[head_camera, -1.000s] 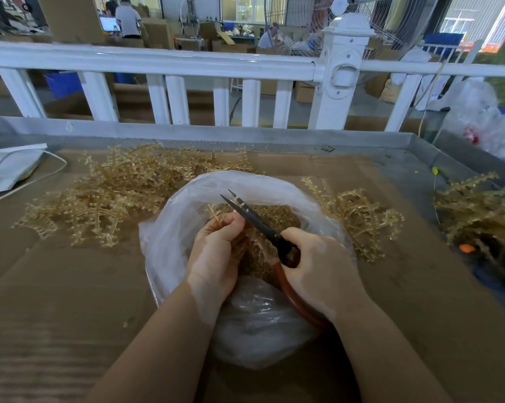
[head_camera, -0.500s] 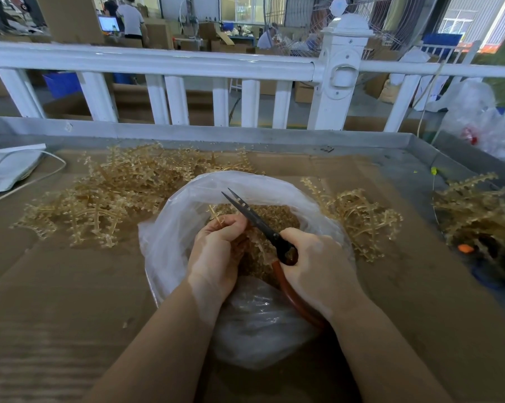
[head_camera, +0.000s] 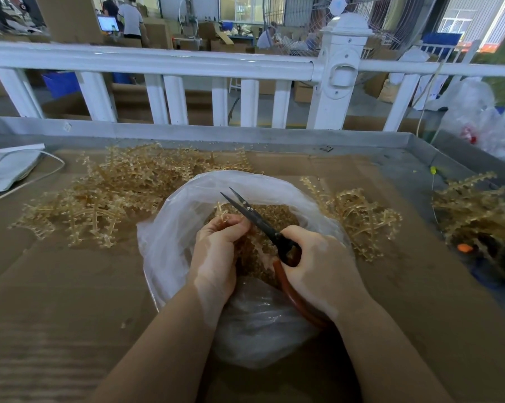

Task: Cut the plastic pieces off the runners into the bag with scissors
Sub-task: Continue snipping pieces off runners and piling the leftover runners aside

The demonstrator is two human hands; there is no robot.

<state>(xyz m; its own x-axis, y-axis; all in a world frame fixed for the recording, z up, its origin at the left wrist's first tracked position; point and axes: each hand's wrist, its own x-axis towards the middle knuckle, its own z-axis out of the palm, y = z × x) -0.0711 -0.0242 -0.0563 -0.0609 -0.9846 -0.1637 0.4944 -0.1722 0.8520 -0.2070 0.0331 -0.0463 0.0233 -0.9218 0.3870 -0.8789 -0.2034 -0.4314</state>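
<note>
Two bare hands work over the mouth of a clear plastic bag [head_camera: 170,257] set near the middle of a cardboard-covered table [head_camera: 56,286], seen from the head camera. The left hand [head_camera: 216,257] is curled closed around a small amber runner [head_camera: 223,212], whose tip sticks up just above the thumb and forefinger. The right hand [head_camera: 321,266] is clenched on the handles of black-bladed scissors [head_camera: 254,218] with a red-brown loop; the blades point up and away to the left, their tips slightly apart, passing just beside the left thumb. Cut plastic pieces [head_camera: 277,219] fill the bag beneath both hands. A large heap of uncut runners [head_camera: 106,196] lies toward the table's far left, touching the bag's far rim, and a smaller heap [head_camera: 358,216] sits just right of the bag. More runners [head_camera: 475,210] rest at the right edge. A white railing [head_camera: 164,61] runs beyond the table's far edge.
</note>
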